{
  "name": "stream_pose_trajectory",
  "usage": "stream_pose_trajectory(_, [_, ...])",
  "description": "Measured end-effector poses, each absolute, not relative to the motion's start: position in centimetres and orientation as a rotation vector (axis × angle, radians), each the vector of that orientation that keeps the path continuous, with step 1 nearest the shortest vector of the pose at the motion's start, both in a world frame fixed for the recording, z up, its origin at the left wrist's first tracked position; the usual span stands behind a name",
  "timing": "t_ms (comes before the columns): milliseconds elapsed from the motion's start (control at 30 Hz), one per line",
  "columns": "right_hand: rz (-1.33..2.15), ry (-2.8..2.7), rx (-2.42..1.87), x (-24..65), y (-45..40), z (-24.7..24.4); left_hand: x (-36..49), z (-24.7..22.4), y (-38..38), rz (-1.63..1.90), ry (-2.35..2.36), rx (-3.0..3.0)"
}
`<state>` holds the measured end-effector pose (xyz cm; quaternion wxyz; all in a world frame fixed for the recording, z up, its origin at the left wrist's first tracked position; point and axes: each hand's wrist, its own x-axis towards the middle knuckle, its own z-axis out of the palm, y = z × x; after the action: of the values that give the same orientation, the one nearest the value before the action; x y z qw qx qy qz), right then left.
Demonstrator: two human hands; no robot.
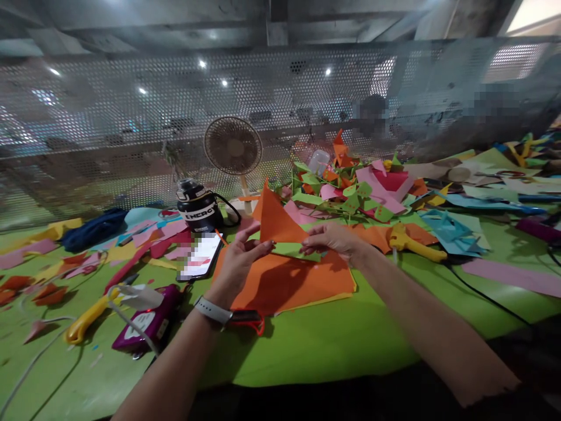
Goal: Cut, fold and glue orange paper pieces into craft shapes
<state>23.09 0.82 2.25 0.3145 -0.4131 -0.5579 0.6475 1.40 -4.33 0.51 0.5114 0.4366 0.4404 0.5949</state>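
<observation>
Between my two hands is a piece of folded orange paper (280,217), its tall point standing upward. My left hand (239,257), with a pale watch strap on the wrist, pinches its lower left corner. The lower right corner is gripped by the fingertips of my right hand (331,238). Just below both hands lie flat orange sheets (289,283) with a yellow edge showing under them. A dark tool with a red-orange handle (258,323) pokes out from the sheets near my left wrist; its kind I cannot make out.
A phone (201,256), a black bottle (198,204) and a fan (233,146) stand or lie left of centre. Nearer left are a purple power box (151,321) and a yellow-handled tool (90,318). A yellow glue gun (414,244) with a cable lies right. Paper scraps (350,190) pile up behind.
</observation>
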Motion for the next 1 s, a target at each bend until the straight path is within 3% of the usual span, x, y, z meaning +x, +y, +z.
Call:
stream_pose_trajectory(367, [1.595,-1.298,-1.188,23.9,1.7,2.7,-0.5,0.3,-3.3,1.463,0.938,1.052])
stream_pose_trajectory(533, [1.708,-1.457,-1.181,23.0,1.1,1.5,-0.4,0.1,-3.6,1.334,0.941,1.100])
stream_pose_trajectory(1000, [1.474,-1.791,-1.044,21.3,-0.7,0.9,-0.6,0.2,-4.7,1.236,0.938,1.167])
